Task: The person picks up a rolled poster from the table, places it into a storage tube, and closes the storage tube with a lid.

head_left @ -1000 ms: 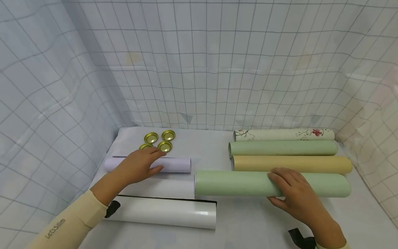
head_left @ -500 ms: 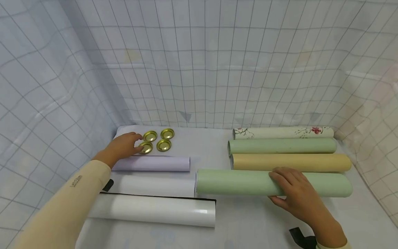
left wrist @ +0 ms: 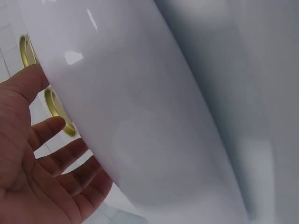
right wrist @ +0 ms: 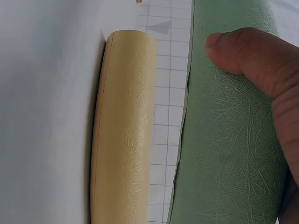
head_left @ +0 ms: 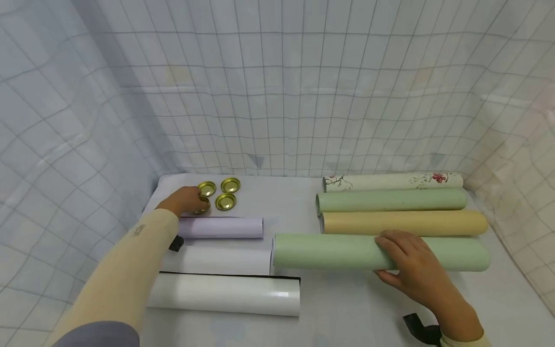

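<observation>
In the head view my left hand is at the front-left one of several small round gold lids, covering part of it. Its thumb and forefinger lie at opposite edges of that gold lid in the left wrist view, and the other fingers are loosely bent. My right hand grips a thick light green wallpaper roll, fingers over the top and thumb at the near side. A textured green surface fills much of the right wrist view beside the thumb.
Behind the held roll lie a yellow roll, another green roll and a flowered roll. At left lie a lilac roll, a matte white roll and a glossy white roll. Grid-patterned sheeting surrounds the table.
My left hand has moved from above the lilac roll back and left to the lids, then onto the front-left lid. The right hand stays on the green roll.
</observation>
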`<act>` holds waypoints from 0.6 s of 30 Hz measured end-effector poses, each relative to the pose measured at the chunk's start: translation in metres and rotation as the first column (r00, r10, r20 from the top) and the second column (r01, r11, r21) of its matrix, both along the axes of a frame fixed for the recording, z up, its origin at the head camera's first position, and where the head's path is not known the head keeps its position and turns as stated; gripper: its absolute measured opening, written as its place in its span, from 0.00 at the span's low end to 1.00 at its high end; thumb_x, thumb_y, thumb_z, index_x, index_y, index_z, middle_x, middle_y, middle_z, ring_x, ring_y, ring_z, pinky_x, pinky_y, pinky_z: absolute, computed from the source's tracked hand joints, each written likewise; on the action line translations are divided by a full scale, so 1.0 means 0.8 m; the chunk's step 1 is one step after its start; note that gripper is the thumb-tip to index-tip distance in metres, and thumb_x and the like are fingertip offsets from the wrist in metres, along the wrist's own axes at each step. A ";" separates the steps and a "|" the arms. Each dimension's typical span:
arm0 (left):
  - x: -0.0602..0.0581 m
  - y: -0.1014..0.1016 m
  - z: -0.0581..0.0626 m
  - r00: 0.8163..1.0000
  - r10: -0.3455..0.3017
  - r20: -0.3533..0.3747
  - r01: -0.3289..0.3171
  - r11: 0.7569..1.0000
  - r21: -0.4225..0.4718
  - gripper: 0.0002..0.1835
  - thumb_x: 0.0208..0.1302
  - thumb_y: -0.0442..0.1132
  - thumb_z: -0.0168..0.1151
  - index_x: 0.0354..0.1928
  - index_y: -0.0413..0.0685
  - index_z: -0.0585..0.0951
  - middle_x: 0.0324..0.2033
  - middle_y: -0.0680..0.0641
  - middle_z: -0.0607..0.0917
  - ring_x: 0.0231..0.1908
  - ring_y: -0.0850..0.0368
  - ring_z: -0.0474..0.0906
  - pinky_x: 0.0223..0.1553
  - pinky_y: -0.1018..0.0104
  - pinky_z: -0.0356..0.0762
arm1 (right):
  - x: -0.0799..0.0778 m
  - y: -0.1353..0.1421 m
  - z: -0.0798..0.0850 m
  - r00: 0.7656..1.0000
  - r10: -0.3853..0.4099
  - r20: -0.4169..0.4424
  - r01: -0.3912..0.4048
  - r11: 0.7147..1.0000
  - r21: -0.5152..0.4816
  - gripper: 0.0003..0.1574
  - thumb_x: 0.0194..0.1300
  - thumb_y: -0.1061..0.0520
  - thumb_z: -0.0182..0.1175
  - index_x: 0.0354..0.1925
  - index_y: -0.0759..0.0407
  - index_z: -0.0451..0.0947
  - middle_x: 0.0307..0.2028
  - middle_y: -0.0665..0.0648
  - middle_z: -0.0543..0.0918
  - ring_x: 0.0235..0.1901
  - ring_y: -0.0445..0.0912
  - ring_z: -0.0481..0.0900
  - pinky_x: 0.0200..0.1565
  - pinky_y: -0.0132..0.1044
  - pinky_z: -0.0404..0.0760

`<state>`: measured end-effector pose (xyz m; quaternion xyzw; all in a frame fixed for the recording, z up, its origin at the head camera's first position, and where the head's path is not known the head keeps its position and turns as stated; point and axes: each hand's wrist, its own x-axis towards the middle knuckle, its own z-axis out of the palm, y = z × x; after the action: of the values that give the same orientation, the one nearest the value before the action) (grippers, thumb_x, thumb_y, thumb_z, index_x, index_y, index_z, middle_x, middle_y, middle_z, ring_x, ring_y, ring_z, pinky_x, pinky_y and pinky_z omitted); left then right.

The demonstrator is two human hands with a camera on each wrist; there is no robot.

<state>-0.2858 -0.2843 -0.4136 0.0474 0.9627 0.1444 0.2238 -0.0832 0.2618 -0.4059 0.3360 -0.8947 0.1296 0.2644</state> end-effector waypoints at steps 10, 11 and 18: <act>-0.014 0.024 -0.010 0.999 0.014 0.043 -0.008 0.992 -0.123 0.19 0.64 0.43 0.63 0.46 0.33 0.77 0.43 0.36 0.80 0.41 0.44 0.74 0.47 0.46 0.74 | -0.002 0.006 -0.001 1.000 -0.007 -0.003 0.007 1.000 -0.004 0.40 0.72 0.30 0.44 0.52 0.63 0.78 0.50 0.60 0.79 0.49 0.58 0.76 0.53 0.51 0.68; -0.014 0.024 -0.011 0.999 0.018 0.042 -0.012 0.992 -0.122 0.18 0.64 0.43 0.63 0.46 0.33 0.76 0.43 0.36 0.80 0.41 0.44 0.74 0.47 0.47 0.74 | -0.002 0.006 -0.001 1.000 -0.007 -0.005 0.007 1.000 -0.006 0.40 0.72 0.30 0.44 0.52 0.63 0.78 0.50 0.60 0.79 0.49 0.58 0.76 0.53 0.51 0.68; -0.010 0.022 -0.007 1.000 0.009 0.017 -0.008 0.997 -0.080 0.20 0.63 0.43 0.61 0.48 0.33 0.75 0.44 0.36 0.80 0.41 0.44 0.73 0.46 0.47 0.74 | -0.002 0.006 0.001 1.000 -0.012 0.002 0.012 1.000 -0.004 0.40 0.72 0.30 0.44 0.52 0.63 0.77 0.50 0.60 0.79 0.49 0.58 0.76 0.53 0.50 0.68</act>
<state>-0.2935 -0.2671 -0.4188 0.0331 0.9660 0.1070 0.2331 -0.0849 0.2664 -0.4052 0.3298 -0.8967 0.1301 0.2649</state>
